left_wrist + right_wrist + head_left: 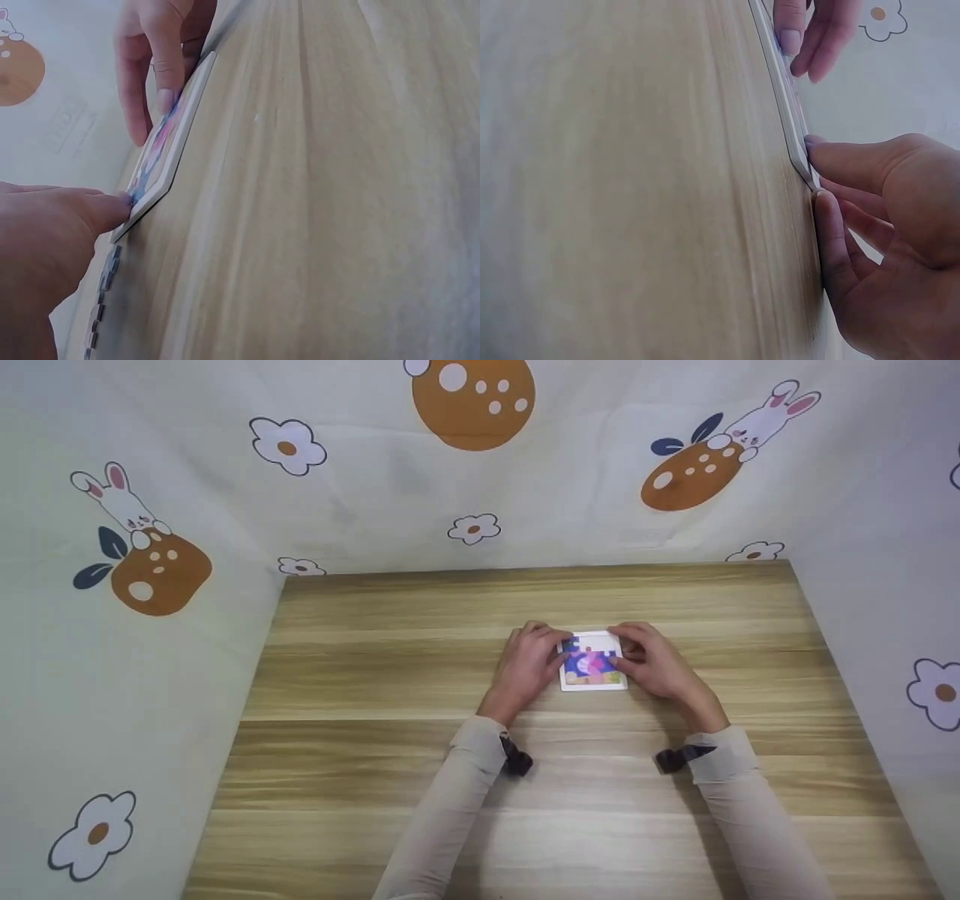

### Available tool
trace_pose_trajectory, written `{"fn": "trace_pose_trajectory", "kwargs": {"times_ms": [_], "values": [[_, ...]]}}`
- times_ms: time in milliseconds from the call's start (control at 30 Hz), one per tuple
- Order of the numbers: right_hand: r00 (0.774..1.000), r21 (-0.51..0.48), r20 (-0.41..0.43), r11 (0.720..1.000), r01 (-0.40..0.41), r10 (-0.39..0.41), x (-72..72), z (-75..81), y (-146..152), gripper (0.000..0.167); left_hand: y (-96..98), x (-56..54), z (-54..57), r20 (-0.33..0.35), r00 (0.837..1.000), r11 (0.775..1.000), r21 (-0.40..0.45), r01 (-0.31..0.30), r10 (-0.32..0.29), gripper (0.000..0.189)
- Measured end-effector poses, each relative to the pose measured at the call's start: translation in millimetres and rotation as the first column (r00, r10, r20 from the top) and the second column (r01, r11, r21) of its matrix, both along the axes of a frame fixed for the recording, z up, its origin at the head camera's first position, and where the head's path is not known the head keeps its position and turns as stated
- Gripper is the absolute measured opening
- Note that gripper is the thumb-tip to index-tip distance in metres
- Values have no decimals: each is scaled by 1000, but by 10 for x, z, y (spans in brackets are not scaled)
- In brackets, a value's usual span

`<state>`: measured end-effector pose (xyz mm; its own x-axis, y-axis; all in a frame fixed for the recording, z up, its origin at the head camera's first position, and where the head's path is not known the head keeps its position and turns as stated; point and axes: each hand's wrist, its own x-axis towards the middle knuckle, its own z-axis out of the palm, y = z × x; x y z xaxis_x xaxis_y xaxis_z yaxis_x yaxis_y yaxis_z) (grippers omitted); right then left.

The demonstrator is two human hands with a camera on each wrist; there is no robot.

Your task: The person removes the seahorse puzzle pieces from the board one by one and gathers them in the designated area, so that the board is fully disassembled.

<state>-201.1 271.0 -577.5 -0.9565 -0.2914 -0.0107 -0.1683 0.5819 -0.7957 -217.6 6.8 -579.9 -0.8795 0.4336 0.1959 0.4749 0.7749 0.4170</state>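
Observation:
A small square jigsaw puzzle [592, 666] in a white tray [594, 687] lies flat on the table. Its picture is blue, pink and yellow, and white backing shows across part of its upper half. My left hand [527, 664] holds the tray's left side, with thumb and forefinger at the edge; in the left wrist view the thumb [111, 211] touches the puzzle's surface. On the opposite side, my right hand [658, 664] grips the tray's edge. One right fingertip [816, 144] rests on the tray and another meets its corner in the right wrist view.
Several loose jigsaw pieces [107, 274] lie beside the left hand in the left wrist view; the hand hides them from the head view. Patterned cloth [375, 495] rises at the back and both sides of the wooden table [375, 780].

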Motion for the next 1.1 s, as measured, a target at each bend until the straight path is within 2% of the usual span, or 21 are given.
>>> {"fn": "trace_pose_trajectory", "kwargs": {"times_ms": [200,500,800,1100], "values": [[1000,-5,5,1000,1,-1,1,-3,-1,54,19,-8,71,60,998,1000,-10,-18,18,38],[1000,-14,11,1000,5,-4,12,11,1,53,52,-43,136,72,997,997,-72,4,1,36],[1000,-20,18,1000,1,-1,-6,-9,5,54,59,-92,160,156,988,999,-47,14,-6,40],[1000,-11,11,1000,-7,8,1,3,9,54,60,-81,164,146,989,998,-52,31,-23,36]]}}
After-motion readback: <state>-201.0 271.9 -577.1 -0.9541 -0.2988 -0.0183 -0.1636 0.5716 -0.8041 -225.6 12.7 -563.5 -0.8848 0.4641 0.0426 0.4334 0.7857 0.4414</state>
